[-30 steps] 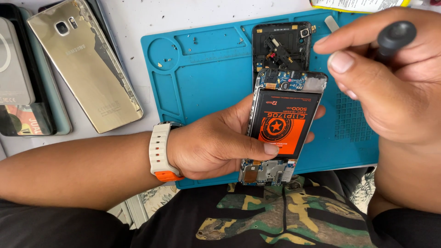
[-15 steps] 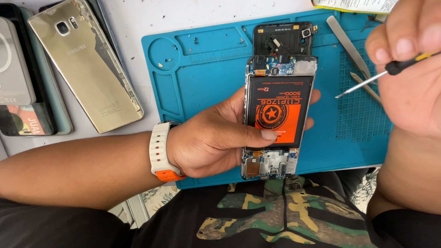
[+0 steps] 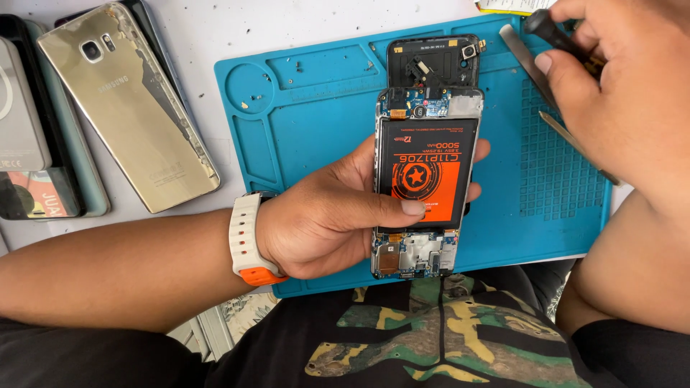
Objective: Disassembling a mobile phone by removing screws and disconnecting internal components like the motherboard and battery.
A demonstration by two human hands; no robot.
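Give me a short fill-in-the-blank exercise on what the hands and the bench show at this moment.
1. The left hand holds an opened phone whose black and orange ____ faces up.
2. The right hand grips a black-handled ____ at the top right.
3. Under the opened phone lies a ____ repair mat.
4. The gold phone lies to the ____ of the mat, back side up.

Missing words: battery; screwdriver; blue; left
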